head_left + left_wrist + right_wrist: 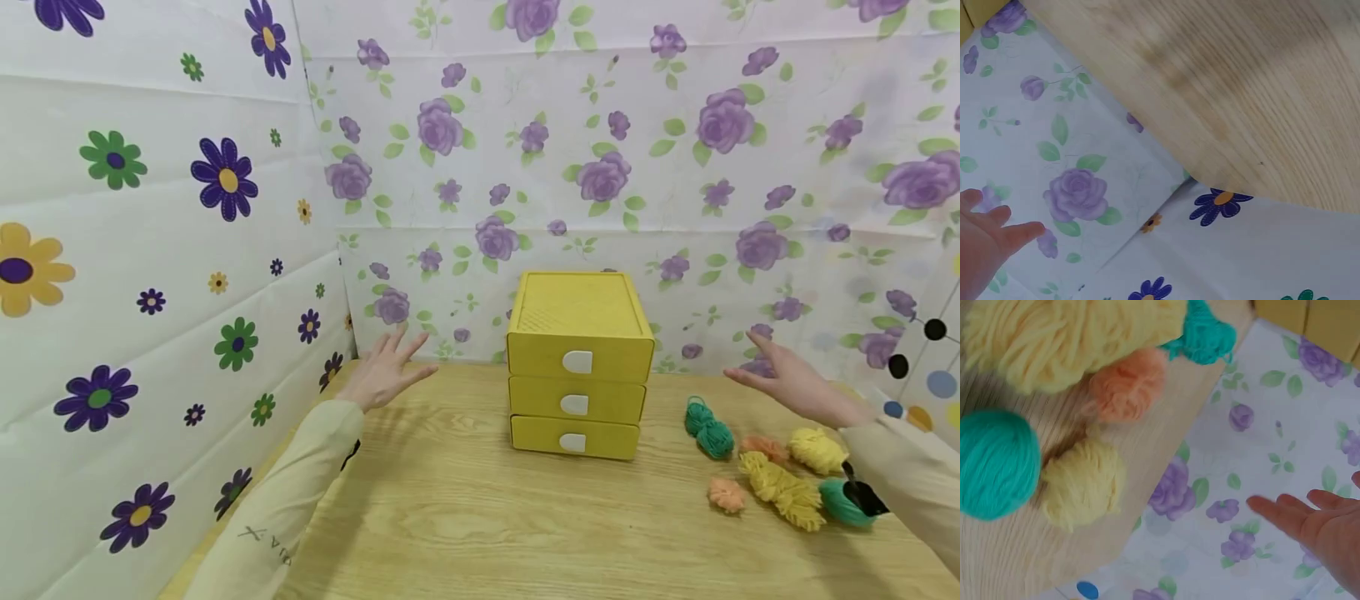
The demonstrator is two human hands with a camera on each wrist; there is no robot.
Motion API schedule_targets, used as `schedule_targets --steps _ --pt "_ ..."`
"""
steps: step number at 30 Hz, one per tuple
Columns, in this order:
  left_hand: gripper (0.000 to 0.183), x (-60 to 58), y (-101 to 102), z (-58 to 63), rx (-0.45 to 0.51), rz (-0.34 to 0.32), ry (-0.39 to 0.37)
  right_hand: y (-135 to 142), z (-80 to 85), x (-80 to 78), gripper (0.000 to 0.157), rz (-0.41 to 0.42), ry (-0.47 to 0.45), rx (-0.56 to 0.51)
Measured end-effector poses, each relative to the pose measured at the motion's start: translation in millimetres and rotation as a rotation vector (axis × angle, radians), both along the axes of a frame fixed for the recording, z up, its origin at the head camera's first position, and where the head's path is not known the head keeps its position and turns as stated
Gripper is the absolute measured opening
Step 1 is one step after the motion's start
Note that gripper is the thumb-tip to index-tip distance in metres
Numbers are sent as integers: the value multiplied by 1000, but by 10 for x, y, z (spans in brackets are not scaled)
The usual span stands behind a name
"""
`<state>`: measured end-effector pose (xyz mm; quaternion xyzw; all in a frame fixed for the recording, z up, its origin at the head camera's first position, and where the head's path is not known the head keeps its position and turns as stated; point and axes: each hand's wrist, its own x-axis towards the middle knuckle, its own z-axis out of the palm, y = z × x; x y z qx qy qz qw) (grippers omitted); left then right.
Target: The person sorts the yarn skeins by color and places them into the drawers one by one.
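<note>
My left hand (386, 371) is raised over the far left of the table with its fingers spread, holding nothing. On the other side, my right hand (795, 383) hovers with straight fingers above the yarn, also holding nothing. Between them stands a yellow drawer box (581, 304) with white handles, its drawers closed. Beneath the right hand lie a green yarn skein (709, 429), a twisted yellow skein (783, 492), a pale yellow ball (1085, 481), a green ball (997, 464), and orange yarn bundles, one (1129, 386) beside the yellow skein.
The wooden table (435, 517) reaches the flowered back sheet (555, 150) just behind the box. Another flowered sheet (172, 350) hangs along the left edge. A dotted sheet (941, 358) shows at the far right.
</note>
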<state>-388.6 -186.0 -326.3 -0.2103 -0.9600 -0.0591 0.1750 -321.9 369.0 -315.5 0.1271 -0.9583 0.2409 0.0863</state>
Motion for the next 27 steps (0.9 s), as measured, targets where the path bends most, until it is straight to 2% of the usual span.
schedule_targets --steps 3,6,9,11,13,16,19,23,27 --pt "54 -3 37 45 62 -66 -26 -16 31 0 67 -5 -5 -58" --pt "52 -7 93 101 117 -111 -36 -47 61 1 64 6 -42 -161" --pt "53 -11 152 160 168 -127 -45 -93 94 8 61 39 -74 -278" --pt "53 -12 187 198 217 -132 -78 -130 116 21 58 61 -87 -357" --pt "52 0 226 246 318 -156 -139 -170 144 42 55 89 -94 -432" --pt "49 49 288 336 519 -215 -262 -238 183 74 51 155 -106 -556" --pt "45 123 348 434 713 -305 -357 -317 221 110 48 237 -126 -664" --pt "44 192 404 528 849 -386 -411 -414 276 160 46 329 -159 -770" --pt "44 179 433 562 914 -432 -440 -483 349 207 42 393 -138 -820"
